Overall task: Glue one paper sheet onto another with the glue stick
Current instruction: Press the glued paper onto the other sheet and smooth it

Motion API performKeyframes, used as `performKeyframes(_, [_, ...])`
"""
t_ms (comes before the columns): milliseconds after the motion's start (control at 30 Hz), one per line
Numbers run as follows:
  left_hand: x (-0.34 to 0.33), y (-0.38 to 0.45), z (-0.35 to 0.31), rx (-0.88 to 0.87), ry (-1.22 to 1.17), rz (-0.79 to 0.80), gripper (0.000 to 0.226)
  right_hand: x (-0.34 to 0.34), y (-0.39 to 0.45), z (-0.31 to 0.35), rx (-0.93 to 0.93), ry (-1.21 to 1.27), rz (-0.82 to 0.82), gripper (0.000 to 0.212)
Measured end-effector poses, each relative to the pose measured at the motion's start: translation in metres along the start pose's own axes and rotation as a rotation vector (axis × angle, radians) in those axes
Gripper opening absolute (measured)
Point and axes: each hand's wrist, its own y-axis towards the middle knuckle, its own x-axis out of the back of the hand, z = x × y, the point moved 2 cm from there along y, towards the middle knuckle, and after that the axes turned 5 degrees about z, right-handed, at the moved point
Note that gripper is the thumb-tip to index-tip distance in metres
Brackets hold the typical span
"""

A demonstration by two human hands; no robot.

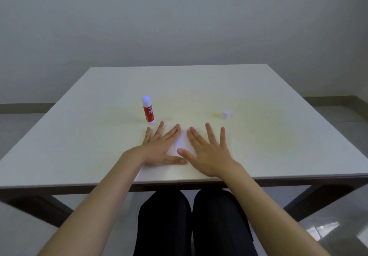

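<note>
A white table (pixel 258 136) is seen across the middle of the frame, with a grey wall above it. Near the table's lower edge, at centre frame, white paper (pixel 182 143) is laid flat; it is too washed out against the tabletop to tell whether one sheet or two are present, and its edges can be traced only in part. The left hand (pixel 162 149) is pressed flat on the paper's left side, fingers spread and extended, nothing grasped. The right hand (pixel 208 152) is laid flat on the paper's right side in like manner, fingers splayed, nothing held. The two thumbs are brought together at the paper's lower edge, touching or nearly so. The glue stick (pixel 148 110), red-labelled with a white top, is stood upright just above and left of the left hand's fingertips, apart from them. A small white cap (pixel 226 114) is observed on the table to the upper right of the right hand, well apart from the glue stick. Dark-trousered legs are visible below the table edge.
</note>
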Motion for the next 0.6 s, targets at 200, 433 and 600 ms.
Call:
performKeyframes(200, [0.0, 0.001, 0.0, -0.003, 0.0, -0.002, 0.103, -0.013, -0.013, 0.01, 0.147, 0.039, -0.014, 0.083])
performKeyframes(433, [-0.002, 0.001, 0.002, 0.001, -0.004, -0.001, 0.108, -0.016, -0.034, 0.016, 0.152, 0.043, -0.054, 0.091])
performKeyframes(600, [-0.003, 0.002, 0.003, -0.003, -0.029, -0.021, 0.111, -0.011, -0.031, -0.009, 0.002, 0.035, -0.064, 0.084])
